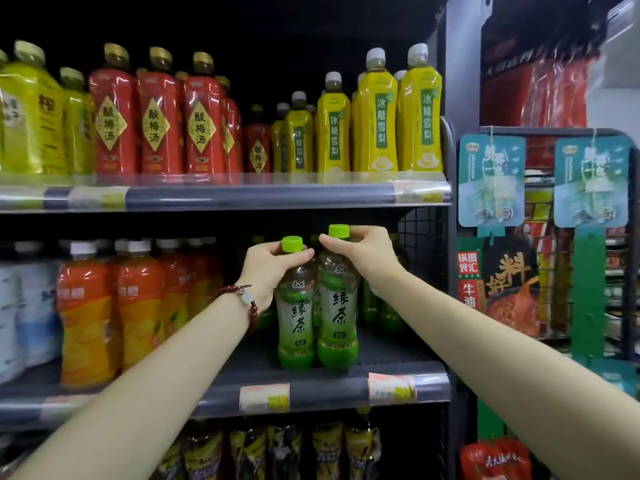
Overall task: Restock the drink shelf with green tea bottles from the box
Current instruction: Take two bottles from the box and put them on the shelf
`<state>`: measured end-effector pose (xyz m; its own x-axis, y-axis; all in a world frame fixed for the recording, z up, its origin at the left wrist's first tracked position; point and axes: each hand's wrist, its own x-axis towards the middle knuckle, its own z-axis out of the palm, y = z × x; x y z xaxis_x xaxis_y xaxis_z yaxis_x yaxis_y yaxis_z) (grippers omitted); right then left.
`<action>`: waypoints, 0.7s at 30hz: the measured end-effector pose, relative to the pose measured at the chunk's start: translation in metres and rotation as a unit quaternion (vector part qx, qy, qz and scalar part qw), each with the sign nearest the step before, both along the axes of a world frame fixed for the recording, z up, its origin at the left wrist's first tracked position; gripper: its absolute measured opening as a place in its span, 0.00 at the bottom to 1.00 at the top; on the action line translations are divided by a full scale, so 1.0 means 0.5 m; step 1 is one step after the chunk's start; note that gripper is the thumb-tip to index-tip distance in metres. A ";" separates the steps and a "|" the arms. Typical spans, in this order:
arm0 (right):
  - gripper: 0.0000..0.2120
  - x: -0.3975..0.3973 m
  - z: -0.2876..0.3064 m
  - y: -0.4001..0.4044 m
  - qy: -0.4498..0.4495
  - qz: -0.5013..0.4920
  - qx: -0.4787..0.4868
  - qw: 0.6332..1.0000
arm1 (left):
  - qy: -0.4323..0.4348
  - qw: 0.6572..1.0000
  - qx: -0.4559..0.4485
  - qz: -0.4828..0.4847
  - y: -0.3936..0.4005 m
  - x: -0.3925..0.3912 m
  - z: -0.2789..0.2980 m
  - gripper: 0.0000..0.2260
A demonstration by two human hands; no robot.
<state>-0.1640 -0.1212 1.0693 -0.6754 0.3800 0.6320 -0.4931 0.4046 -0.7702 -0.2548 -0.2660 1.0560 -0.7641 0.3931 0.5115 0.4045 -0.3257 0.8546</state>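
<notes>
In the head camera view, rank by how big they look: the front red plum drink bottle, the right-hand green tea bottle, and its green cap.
1. Red plum drink bottle
2. Right-hand green tea bottle, nearly alike; depth differs, so unsure
3. Green cap

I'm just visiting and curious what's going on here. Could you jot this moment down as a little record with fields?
place: shop drink shelf
left hand: grips neck of left green tea bottle
right hand: grips neck of right green tea bottle
bottles: upright, side by side, bases on the shelf
neighbours: orange drinks to the left
</notes>
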 end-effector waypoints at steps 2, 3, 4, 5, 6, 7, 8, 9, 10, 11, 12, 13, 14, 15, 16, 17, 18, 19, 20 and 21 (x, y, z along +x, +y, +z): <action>0.10 -0.013 0.002 0.001 0.001 0.002 0.000 1.000 | -0.010 1.000 0.000 -0.002 0.002 -0.013 0.000 0.04; 0.10 -0.019 0.002 0.003 0.001 0.001 -0.003 1.000 | -0.015 1.000 0.001 -0.005 0.003 -0.019 -0.001 0.04; 0.11 -0.025 0.000 0.004 0.002 0.001 -0.006 1.000 | -0.020 1.000 0.002 -0.008 0.003 -0.023 -0.003 0.05; 0.11 -0.031 -0.002 0.005 0.002 0.001 -0.008 1.000 | -0.021 1.000 0.001 -0.014 0.004 -0.027 -0.005 0.05; 0.12 -0.035 -0.003 0.006 0.001 -0.001 -0.010 1.000 | -0.021 1.000 -0.001 -0.017 0.005 -0.030 -0.006 0.05; 0.13 -0.039 -0.002 0.007 -0.001 -0.003 -0.013 1.000 | -0.021 1.000 -0.001 -0.016 0.007 -0.033 -0.006 0.06; 0.14 -0.043 -0.001 0.009 -0.001 -0.005 -0.014 1.000 | -0.023 1.000 0.001 -0.012 0.008 -0.036 -0.006 0.06; 0.14 -0.046 0.001 0.010 0.000 -0.003 -0.012 1.000 | -0.024 1.000 0.004 -0.010 0.011 -0.040 -0.005 0.06; 0.14 -0.050 0.004 0.012 -0.001 -0.002 -0.010 1.000 | -0.027 1.000 0.005 -0.008 0.013 -0.045 -0.005 0.06; 0.15 -0.054 0.005 0.014 -0.003 -0.002 -0.008 1.000 | -0.027 1.000 0.004 -0.006 0.015 -0.048 -0.005 0.06; 0.15 -0.057 0.003 0.016 -0.004 -0.004 -0.009 1.000 | -0.026 1.000 0.000 -0.003 0.017 -0.052 -0.006 0.06; 0.15 -0.061 -0.002 0.020 -0.005 -0.004 -0.010 1.000 | -0.021 1.000 -0.004 -0.002 0.019 -0.056 -0.007 0.07; 0.15 -0.065 -0.011 0.023 -0.006 -0.001 -0.013 1.000 | -0.016 1.000 -0.007 -0.004 0.020 -0.059 -0.011 0.07; 0.15 -0.068 -0.021 0.025 -0.009 0.003 -0.018 1.000 | -0.009 1.000 -0.008 -0.007 0.021 -0.060 -0.015 0.08; 0.16 -0.070 -0.030 0.027 -0.010 0.008 -0.029 0.999 | 0.001 1.000 -0.010 -0.009 0.021 -0.061 -0.022 0.10; 0.16 -0.072 -0.037 0.031 -0.008 0.012 -0.043 0.999 | 0.015 1.000 -0.018 -0.009 0.022 -0.063 -0.031 0.13; 0.16 -0.075 -0.042 0.035 -0.005 0.016 -0.054 0.998 | 0.031 0.999 -0.036 -0.003 0.022 -0.064 -0.043 0.18; 0.15 -0.075 -0.046 0.038 -0.001 0.020 -0.058 0.998 | 0.045 0.997 -0.058 0.004 0.022 -0.066 -0.059 0.25; 0.14 -0.076 -0.051 0.038 0.000 0.025 -0.052 0.998 | 0.056 0.995 -0.076 0.012 0.021 -0.067 -0.077 0.31; 0.15 -0.076 -0.058 0.037 -0.008 0.029 -0.040 0.999 | 0.063 0.994 -0.085 0.020 0.021 -0.067 -0.096 0.36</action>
<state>-0.2020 -0.1027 1.0403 -0.7078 0.3877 0.5905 -0.5015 0.3128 -0.8066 -0.2883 -0.2557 1.0078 -0.7152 0.4531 0.5322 0.5209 -0.1622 0.8381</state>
